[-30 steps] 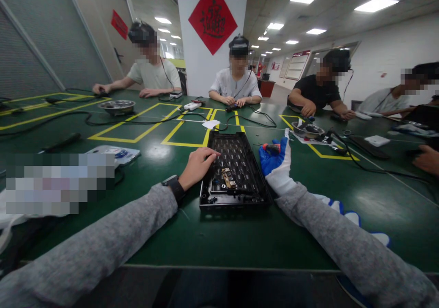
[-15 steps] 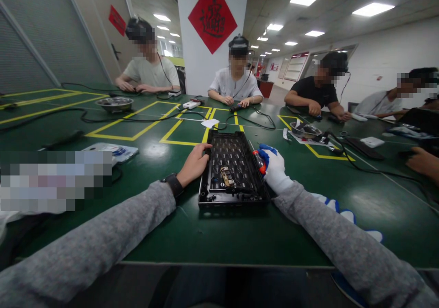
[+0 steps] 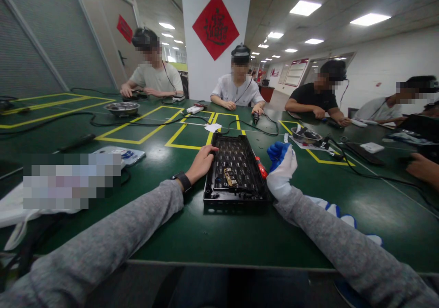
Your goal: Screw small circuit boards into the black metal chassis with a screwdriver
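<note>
A shallow black plastic casing (image 3: 236, 161), with rows of small raised parts and a small brownish circuit board (image 3: 229, 177) in it, lies in front of me. My bare left hand (image 3: 202, 164) rests along its left edge, fingers stretched over the rim. A red-handled screwdriver (image 3: 261, 167) lies at the casing's right side; the casing hides part of it. Just right of the handle is my right hand (image 3: 281, 166), in a white glove with blue coating. Its palm is turned up and its fingers are curled in; what they hold, if anything, is hidden.
Another glove (image 3: 338, 212) lies under my right forearm. A plastic-wrapped package (image 3: 128, 155) is on the left. Metal bowls (image 3: 121, 108) stand to either side, and black cables (image 3: 161, 121) cross the green table (image 3: 164, 241). Several people sit around it.
My right hand has let go of the red-handled screwdriver, moved slightly right and turned its palm up. My left hand stays on the casing. The co-worker opposite has moved a hand-held tool.
</note>
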A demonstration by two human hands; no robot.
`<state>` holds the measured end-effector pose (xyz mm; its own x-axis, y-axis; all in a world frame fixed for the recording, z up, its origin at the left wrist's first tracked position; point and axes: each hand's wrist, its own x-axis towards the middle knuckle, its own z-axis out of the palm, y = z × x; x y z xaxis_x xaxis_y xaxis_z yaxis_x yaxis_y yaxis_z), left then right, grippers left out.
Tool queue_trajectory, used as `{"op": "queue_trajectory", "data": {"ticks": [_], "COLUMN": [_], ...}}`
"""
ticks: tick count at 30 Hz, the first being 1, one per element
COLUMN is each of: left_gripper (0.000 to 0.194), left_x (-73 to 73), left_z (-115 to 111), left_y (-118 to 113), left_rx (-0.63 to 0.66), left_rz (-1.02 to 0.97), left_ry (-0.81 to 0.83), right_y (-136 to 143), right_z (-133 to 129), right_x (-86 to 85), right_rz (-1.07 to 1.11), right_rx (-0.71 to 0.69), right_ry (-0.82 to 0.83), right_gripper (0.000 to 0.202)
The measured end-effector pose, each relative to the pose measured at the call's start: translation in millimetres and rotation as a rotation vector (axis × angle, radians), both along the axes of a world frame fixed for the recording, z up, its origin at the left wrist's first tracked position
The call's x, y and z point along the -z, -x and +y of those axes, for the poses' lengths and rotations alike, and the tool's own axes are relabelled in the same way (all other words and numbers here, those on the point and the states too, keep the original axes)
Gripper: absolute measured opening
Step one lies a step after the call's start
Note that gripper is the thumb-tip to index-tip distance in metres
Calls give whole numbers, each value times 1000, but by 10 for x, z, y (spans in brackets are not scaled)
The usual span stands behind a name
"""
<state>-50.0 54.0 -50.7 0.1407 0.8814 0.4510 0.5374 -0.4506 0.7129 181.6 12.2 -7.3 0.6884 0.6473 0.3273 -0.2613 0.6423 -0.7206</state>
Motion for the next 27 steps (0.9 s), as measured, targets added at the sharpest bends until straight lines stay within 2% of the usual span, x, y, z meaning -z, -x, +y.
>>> {"op": "queue_trajectory", "data": {"ticks": [2, 3, 4, 6, 7, 10, 14, 18, 27], "left_gripper": [42, 41, 41, 41, 41, 40, 40, 40, 41], "left_x": [0, 3, 6, 12, 13, 2, -20, -16, -23], "left_z": [15, 22, 30, 40, 42, 31, 5, 7, -7], "left_y": [4, 7, 10, 16, 18, 22, 20, 17, 1], "left_rx": [-5, -5, -4, 0, 2, 6, 16, 7, -10], "left_rz": [7, 9, 11, 16, 20, 29, 37, 29, 23], "left_ry": [-6, -9, -13, -22, -25, -28, -17, -11, 14], "right_y": [71, 116, 165, 256, 291, 327, 271, 263, 290], "right_z": [-50, -70, -83, -84, -72, 4, 105, 139, 222], "right_x": [-203, -315, -422, -591, -639, -625, -422, -287, -236], "right_rz": [-33, -128, -306, -804, -1020, -1516, -2017, -2213, -2239], "right_rx": [-58, -143, -275, -577, -649, -680, -619, -606, -622], "right_ry": [15, 25, 38, 70, 51, -46, -139, -192, -248], "right_gripper": [30, 30, 29, 27, 25, 31, 38, 34, 25]}}
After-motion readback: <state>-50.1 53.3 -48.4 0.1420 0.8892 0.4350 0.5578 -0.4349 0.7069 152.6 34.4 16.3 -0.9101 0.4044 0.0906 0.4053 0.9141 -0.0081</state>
